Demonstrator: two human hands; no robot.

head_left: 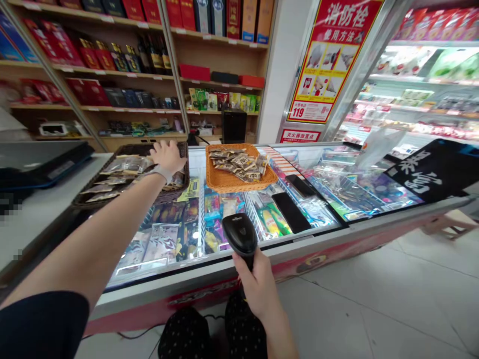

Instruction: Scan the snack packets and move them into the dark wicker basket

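Left hand: the left hand [167, 156] is stretched far out toward 11 o'clock, palm down, fingers spread wide over the far end of a dark wicker tray [183, 149]; it rests on or just above the packets there, and whether it grips one cannot be told. A pale band sits on the wrist.
Right hand: the right hand [258, 286] is low at 6 o'clock, closed around the grip of a black barcode scanner [240, 234], whose head points up and away toward the freezer glass.
Dark wicker tray: it lies at 10 o'clock on the surface, partly over the freezer's left end, filled with flat silvery snack packets [125, 164].
Orange basket: an orange woven basket [224, 184] stands on the glass at 12 o'clock, just right of the dark tray and apart from it, holding small wrapped packets [239, 162].
Freezer: a glass-topped chest freezer [337, 224] with a red front runs from 9 to 3 o'clock; bright packaged goods show through the lids.
Phones: two dark phones [290, 212] lie on the glass at 1 o'clock, near the orange basket.
Surface at left: a pale counter surface [37, 214] carries a dark flat device [45, 159] at 9 o'clock.
Background: wooden shelves [123, 75] with boxes and bottles at 11 o'clock, a red poster [329, 60] at 1 o'clock, a chilled display [422, 89] at 2 o'clock.
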